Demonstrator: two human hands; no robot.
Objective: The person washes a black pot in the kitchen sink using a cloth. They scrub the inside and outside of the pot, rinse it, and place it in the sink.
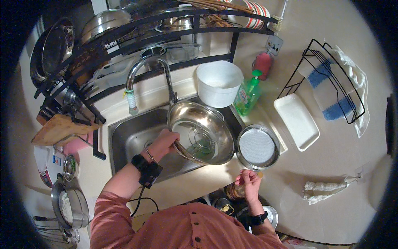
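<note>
My left hand (163, 144) grips the near-left rim of a wide stainless steel pan (222, 133), which is tilted over the sink (129, 137). A round wire rack (200, 140) appears inside the pan, above its pale bottom. Below a round metal sieve (257, 147), my right hand (249, 183) hovers near the counter's front edge with loosely curled fingers. Nothing shows in it. The sieve's fine mesh faces up, and its rim lies close to the pan's right side.
Behind the pan stand a white pot (219, 85) and a green soap bottle (247, 96). The curved faucet (149, 59) reaches over the sink from under a black dish rack (186, 18). Rightward are a white tray (297, 121), a wire stand (323, 81) and a cloth (325, 190).
</note>
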